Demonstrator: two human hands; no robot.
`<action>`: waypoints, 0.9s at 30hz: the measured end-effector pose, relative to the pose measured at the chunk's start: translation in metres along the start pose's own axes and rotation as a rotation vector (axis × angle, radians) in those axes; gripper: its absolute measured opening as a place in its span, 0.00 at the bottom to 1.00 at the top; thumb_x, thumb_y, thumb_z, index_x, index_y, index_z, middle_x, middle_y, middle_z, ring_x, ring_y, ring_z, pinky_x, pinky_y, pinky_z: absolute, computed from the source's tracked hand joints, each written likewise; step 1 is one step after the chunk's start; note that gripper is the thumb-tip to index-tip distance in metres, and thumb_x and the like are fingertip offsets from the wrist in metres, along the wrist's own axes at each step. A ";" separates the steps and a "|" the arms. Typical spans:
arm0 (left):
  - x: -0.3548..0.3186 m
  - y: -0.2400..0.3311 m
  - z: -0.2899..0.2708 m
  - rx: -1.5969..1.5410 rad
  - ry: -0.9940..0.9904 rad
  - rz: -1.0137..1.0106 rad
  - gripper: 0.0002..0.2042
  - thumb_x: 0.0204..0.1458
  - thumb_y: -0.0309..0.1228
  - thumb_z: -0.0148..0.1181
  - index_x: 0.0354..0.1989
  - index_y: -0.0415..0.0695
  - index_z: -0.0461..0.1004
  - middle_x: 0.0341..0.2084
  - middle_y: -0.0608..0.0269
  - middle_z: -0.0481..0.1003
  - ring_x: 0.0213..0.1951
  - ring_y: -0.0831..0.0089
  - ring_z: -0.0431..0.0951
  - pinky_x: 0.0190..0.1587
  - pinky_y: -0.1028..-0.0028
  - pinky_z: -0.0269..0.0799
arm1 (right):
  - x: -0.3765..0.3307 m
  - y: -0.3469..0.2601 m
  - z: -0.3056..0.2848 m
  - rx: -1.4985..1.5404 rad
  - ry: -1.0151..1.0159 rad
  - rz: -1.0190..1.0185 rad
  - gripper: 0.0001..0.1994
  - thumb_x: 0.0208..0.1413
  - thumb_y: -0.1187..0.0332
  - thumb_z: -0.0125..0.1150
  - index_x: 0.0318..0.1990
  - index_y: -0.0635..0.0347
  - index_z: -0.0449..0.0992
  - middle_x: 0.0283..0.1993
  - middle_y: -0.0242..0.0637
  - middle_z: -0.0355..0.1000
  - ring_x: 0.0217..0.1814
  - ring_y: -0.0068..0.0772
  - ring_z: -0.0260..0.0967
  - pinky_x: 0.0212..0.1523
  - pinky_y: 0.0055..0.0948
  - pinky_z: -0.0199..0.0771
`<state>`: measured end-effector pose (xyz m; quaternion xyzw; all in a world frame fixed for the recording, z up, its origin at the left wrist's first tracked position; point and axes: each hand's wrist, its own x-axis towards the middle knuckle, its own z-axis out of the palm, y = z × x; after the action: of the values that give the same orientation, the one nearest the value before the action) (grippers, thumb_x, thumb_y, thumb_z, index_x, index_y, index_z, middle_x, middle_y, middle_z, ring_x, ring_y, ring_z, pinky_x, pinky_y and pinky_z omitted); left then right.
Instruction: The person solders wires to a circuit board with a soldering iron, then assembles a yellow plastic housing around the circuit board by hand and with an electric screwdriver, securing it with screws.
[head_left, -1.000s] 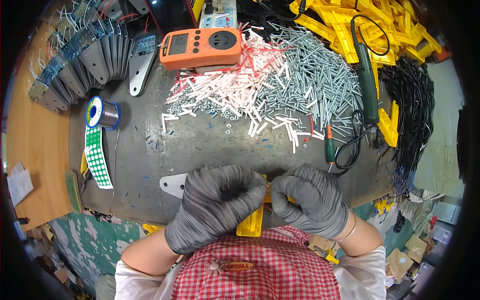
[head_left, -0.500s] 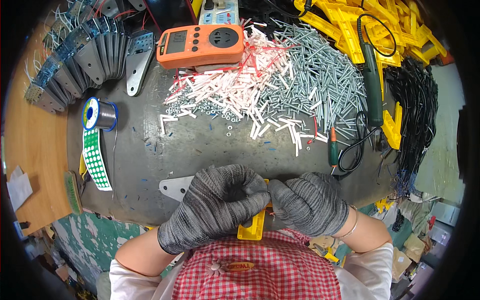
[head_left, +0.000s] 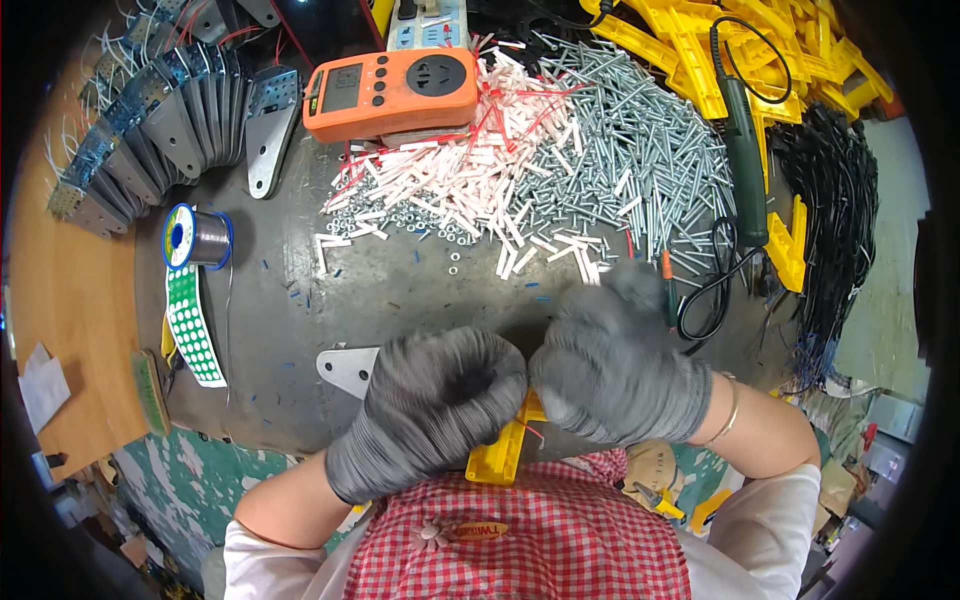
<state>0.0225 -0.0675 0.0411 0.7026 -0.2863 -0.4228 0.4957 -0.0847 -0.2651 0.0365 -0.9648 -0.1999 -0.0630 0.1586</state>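
One yellow case (head_left: 492,464), near side of one orange meter (head_left: 393,92).
Left hand (head_left: 430,408) curled on case; right hand (head_left: 622,372) blurred, grip can't tell; both block case's far end. One solder spool (head_left: 211,240) left of meter, one screw pile (head_left: 640,150) right.

Light is bright; the right hand (head_left: 625,365) blurs.

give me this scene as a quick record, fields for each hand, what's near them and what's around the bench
left hand: grey-gloved, curled over a yellow plastic part, grip hidden
right hand: grey-gloved, blurred, grip unclear
beside left hand: grey metal bracket, partly covered
bench left: solder spool, green dotted sheet
bench back: orange meter, white sleeves, loose screws
bench right: black cables
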 end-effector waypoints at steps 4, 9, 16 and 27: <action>-0.007 -0.004 0.012 0.446 0.174 0.403 0.08 0.50 0.30 0.66 0.38 0.43 0.77 0.26 0.57 0.77 0.25 0.59 0.78 0.29 0.68 0.75 | -0.008 0.013 0.032 0.539 0.233 -0.091 0.14 0.48 0.60 0.63 0.40 0.56 0.78 0.35 0.32 0.73 0.31 0.40 0.70 0.32 0.37 0.69; -0.006 0.003 0.004 -0.053 0.078 -0.023 0.08 0.49 0.29 0.67 0.35 0.40 0.79 0.22 0.62 0.78 0.24 0.77 0.77 0.30 0.74 0.75 | -0.002 -0.007 -0.014 0.065 0.105 0.036 0.13 0.50 0.59 0.63 0.40 0.56 0.78 0.31 0.31 0.71 0.36 0.41 0.67 0.41 0.42 0.67; -0.003 0.006 0.000 -0.166 0.008 -0.129 0.09 0.53 0.29 0.64 0.38 0.37 0.79 0.25 0.63 0.79 0.25 0.81 0.76 0.30 0.77 0.74 | 0.001 -0.009 0.000 0.272 0.136 0.239 0.08 0.52 0.61 0.59 0.33 0.52 0.76 0.27 0.34 0.66 0.37 0.41 0.65 0.42 0.46 0.63; -0.008 -0.002 0.039 1.141 0.215 0.623 0.09 0.42 0.28 0.64 0.34 0.44 0.80 0.32 0.62 0.73 0.34 0.62 0.72 0.34 0.64 0.68 | 0.015 0.013 -0.001 0.762 -0.106 0.683 0.08 0.58 0.66 0.60 0.34 0.63 0.78 0.27 0.34 0.74 0.30 0.23 0.69 0.35 0.27 0.71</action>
<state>-0.0156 -0.0780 0.0356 0.7776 -0.6044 0.0309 0.1706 -0.0663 -0.2713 0.0370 -0.8508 0.1100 0.1185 0.5000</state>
